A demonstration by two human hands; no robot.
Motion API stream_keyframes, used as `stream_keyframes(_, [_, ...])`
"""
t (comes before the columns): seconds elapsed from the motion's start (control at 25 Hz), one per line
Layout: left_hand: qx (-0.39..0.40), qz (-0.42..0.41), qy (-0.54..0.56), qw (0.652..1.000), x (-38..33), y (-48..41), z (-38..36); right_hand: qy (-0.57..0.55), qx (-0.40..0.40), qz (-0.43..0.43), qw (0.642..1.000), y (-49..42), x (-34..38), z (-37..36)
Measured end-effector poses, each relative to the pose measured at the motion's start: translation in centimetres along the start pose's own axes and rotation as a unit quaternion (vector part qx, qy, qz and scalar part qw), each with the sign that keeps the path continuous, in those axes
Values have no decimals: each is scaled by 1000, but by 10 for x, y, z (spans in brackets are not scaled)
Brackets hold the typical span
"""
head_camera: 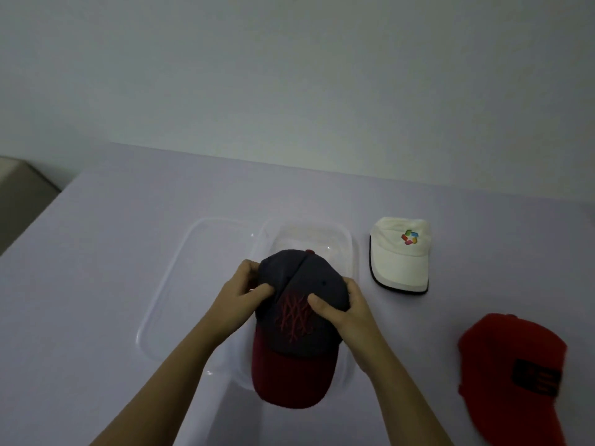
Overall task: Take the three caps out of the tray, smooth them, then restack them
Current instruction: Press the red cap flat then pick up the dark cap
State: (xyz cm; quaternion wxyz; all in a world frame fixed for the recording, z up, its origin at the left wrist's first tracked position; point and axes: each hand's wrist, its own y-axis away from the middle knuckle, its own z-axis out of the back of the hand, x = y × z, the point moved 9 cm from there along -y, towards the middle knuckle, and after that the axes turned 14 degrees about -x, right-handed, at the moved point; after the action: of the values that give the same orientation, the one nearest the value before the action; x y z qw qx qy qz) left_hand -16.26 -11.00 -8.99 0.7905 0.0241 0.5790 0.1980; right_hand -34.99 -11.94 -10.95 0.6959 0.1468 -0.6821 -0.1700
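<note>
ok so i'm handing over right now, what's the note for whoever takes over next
Left hand and right hand: both grip the crown of the navy cap, held over the clear tray.
White cap and red cap lie on the table to the right of the tray, apart, not stacked.
Done: two caps are out; the third is in the hands.
Left: smooth the caps (cannot tell which are smoothed so far), then restack all three.

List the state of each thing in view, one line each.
navy cap, held over the clear tray.
white cap, out of the tray, on the table.
red cap, out of the tray, on the table.
left hand, gripping the navy cap.
right hand, gripping the navy cap.
</note>
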Motion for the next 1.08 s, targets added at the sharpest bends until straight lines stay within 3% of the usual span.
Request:
stream_keyframes(0.16, [68, -60, -199, 976, 8, -25, -11, 135, -3, -10, 991, -13, -17, -11])
stream_keyframes(0.32, [53, -108, -249, 961, 8, -37, -19, 206, -37, 5, 978, -25, -27, -21])
stream_keyframes(0.44, [71, -107, -280, 951, 14, -44, -32, 220, -72, -35, 972, -31, -37, -22])
stream_keyframes(0.68, [50, -13, -227, 973, 30, -57, -39, 355, -76, -81, 928, -39, -45, -28])
stream_keyframes(0.84, [31, 7, -276, 961, 32, -64, -43, 395, -88, -36, 914, -40, -40, -35])
stream_keyframes(1.0, [18, 153, -114, 981, 45, -70, -44, 371, -95, 37, 923, -33, -32, -41])
stream_keyframes(1.08, [-10, 190, -100, 977, 48, -78, -40, 345, -82, 40, 934, -32, -35, -43])
